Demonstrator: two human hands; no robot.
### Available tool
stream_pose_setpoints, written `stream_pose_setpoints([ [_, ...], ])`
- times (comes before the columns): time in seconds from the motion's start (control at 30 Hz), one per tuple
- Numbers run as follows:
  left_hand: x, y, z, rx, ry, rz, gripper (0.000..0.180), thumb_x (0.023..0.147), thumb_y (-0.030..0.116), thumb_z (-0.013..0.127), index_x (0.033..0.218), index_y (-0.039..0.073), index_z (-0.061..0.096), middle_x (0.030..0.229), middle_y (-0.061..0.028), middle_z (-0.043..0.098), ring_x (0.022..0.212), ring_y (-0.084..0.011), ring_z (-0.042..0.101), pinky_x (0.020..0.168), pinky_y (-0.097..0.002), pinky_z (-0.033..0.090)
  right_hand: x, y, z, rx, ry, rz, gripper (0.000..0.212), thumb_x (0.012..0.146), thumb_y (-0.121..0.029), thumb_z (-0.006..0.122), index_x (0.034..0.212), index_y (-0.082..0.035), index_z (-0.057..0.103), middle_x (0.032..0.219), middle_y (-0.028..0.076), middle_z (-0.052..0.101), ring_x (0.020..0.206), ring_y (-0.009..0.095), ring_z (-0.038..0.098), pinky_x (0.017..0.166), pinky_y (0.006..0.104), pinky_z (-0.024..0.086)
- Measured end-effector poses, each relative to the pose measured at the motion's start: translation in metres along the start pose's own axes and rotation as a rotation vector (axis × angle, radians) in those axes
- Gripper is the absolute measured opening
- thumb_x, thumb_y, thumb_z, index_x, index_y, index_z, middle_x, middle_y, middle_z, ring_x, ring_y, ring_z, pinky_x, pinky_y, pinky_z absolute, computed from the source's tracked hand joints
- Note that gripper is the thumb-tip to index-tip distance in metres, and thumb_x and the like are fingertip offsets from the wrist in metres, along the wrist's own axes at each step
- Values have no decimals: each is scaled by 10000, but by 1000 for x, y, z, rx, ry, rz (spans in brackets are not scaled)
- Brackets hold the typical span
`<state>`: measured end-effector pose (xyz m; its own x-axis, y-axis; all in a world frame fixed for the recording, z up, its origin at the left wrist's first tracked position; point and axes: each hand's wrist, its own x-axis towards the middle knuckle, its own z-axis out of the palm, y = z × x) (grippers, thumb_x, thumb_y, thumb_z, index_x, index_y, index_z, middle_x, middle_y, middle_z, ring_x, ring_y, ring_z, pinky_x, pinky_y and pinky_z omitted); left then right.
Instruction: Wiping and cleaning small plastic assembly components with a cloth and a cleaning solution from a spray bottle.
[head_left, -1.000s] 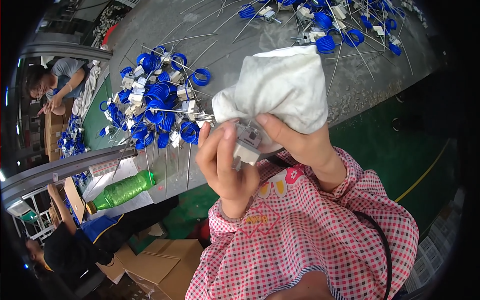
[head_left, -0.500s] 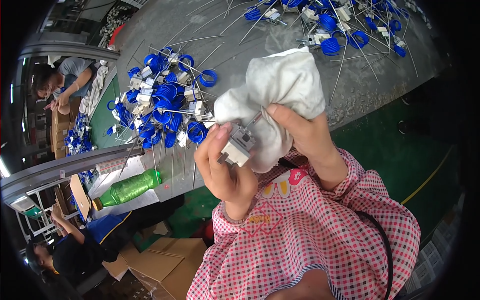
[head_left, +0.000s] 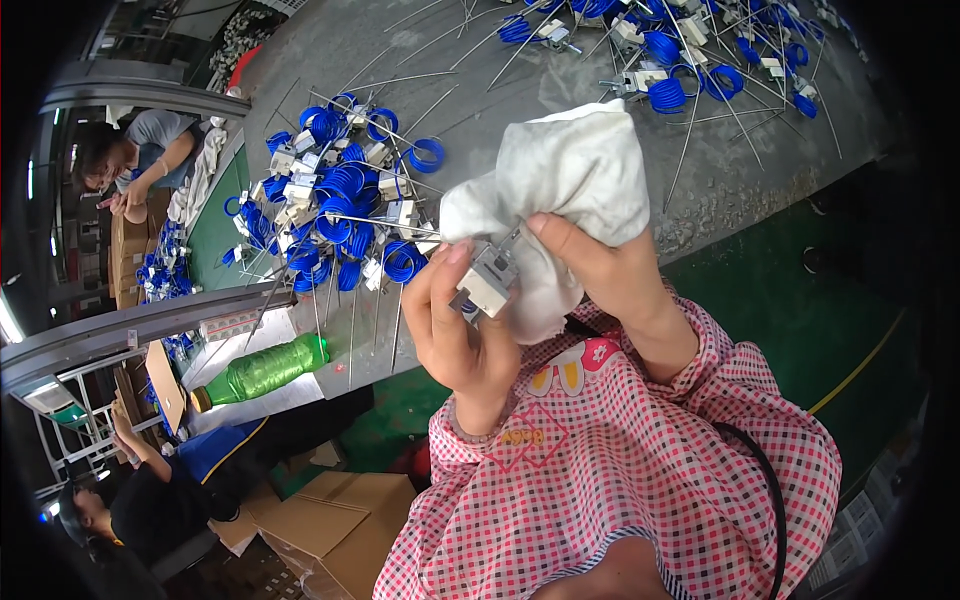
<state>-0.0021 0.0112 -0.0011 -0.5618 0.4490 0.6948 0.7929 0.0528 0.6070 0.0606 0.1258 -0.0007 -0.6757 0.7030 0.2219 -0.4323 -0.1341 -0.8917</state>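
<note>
My left hand (head_left: 452, 335) is closed on a small thermostat (head_left: 487, 287), a white block with a grey metal face and a short metal stem. My right hand (head_left: 600, 268) grips a crumpled white cloth (head_left: 575, 165), its thumb pressing the cloth close beside the stem. Cloth hangs behind the thermostat too, and part of the right fingers is hidden in its folds. Left of my hands, a heap of similar thermostats (head_left: 345, 180) with blue coils and thin metal rods lies on the grey table (head_left: 480, 110).
More thermostats with blue coils (head_left: 665, 95) are spread at the far right. A green bottle (head_left: 265, 370) lies on its side at the table's left edge, near a metal rail (head_left: 150, 322). Cardboard boxes (head_left: 320, 515) stand below. Two other people (head_left: 150, 160) work at the left.
Both hands stay nearly in place, with the thermostat and cloth still held. Less of the metal stem shows beside my right thumb. The whole view has shifted slightly.
</note>
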Motion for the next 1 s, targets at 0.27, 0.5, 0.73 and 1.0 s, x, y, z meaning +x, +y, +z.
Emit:
stream_pose_setpoints([
  [0.27,-1,2,-2,-115,44,-80,413,665,-23,597,1057,-74,480,1003,-167,533,914,-282,505,786,-334,417,6,4,-5,435,47,361,515,706,53,554,1184,-1,368,1085,98,504,977,164,508,821,292,428],
  [0.5,0,-4,-1,-109,39,-16,404,665,-34,595,1050,-77,477,992,-169,535,904,-278,506,772,-337,416,4,-2,-2,52,-61,79,523,704,54,569,1184,-2,370,1091,97,501,983,164,506,820,286,430],
  [0.73,-2,0,1,-89,19,-105,389,669,-9,607,1034,-72,490,976,-164,535,893,-263,514,780,-321,410,4,8,-2,331,26,233,489,708,58,558,1164,12,387,1075,101,514,973,167,516,808,283,437],
  [1.0,-3,7,-2,-276,95,-235,367,700,-33,556,1053,-73,467,1010,-173,507,884,-245,534,768,-314,426,11,1,-24,672,-6,482,409,754,7,540,1145,13,419,1029,99,540,933,181,540,783,285,451],
])
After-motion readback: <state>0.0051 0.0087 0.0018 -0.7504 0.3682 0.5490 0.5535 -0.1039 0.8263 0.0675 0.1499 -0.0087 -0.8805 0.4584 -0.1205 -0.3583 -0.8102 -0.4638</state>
